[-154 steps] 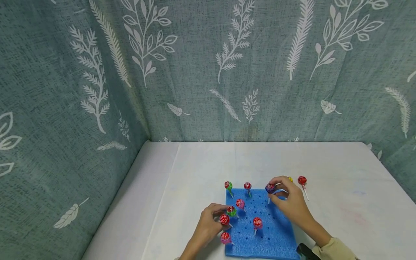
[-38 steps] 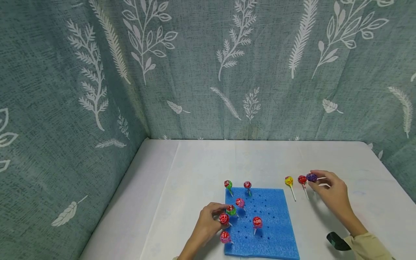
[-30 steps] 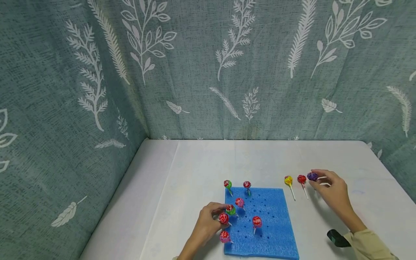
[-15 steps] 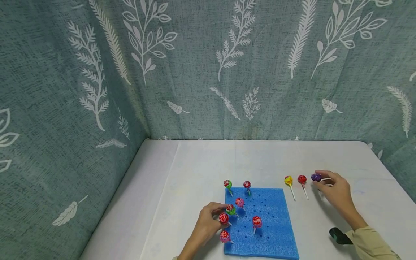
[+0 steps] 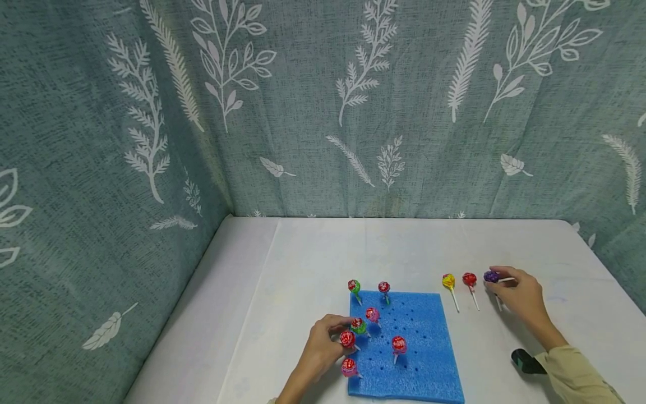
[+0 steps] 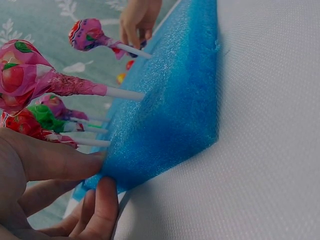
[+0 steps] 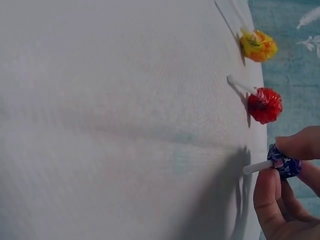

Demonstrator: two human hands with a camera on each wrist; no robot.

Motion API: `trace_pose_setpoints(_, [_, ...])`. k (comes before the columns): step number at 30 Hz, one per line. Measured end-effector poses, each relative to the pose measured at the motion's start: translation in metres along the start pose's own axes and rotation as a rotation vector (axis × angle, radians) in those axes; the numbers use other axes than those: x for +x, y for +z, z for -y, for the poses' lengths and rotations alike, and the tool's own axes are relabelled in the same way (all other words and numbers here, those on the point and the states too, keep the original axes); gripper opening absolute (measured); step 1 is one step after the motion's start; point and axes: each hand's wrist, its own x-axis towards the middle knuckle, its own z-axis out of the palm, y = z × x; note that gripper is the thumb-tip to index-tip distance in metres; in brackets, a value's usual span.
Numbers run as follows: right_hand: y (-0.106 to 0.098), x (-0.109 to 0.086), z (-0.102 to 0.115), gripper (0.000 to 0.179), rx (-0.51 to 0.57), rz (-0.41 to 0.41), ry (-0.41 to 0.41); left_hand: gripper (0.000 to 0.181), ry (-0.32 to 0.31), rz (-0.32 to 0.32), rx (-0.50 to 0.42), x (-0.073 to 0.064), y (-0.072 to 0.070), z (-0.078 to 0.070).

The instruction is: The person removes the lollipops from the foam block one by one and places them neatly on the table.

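Head view: left hand [image 5: 323, 343] gripping left edge of blue foam board [image 5: 429, 362], lollipops [image 5: 398, 344] sticking up from it; right hand [image 5: 522, 296] pinching purple lollipop [image 5: 490, 276] right of board; yellow lollipop [image 5: 448, 281] and red lollipop [image 5: 469, 279] lying on table [image 5: 303, 252] between board and that hand. Left wrist view: left fingers [image 6: 65, 161] touching board's edge beside lollipops. Right wrist view: right hand holding purple lollipop, white stick [image 7: 257, 167] poking clear

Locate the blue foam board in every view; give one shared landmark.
Head: the blue foam board lies low, just right of centre.
Left wrist: upper middle, running down to the lower left.
Right wrist: not in it.
Landmark: the yellow lollipop, clear in head and right wrist, small and blurred in left wrist.
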Motion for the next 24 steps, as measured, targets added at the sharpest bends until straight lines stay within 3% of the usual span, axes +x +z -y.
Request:
trace_pose_setpoints(16, [0.0043, 0.0047, -0.0064, 0.039, -0.024, 0.021, -0.001, 0.052, -0.025, 0.006, -0.005, 0.0003, 0.0, 0.0006])
trace_pose_setpoints(24, [0.0045, 0.0049, -0.0042, 0.04, -0.019, 0.029, 0.038, 0.051, -0.027, 0.007, -0.006, 0.0005, -0.0002, -0.0007])
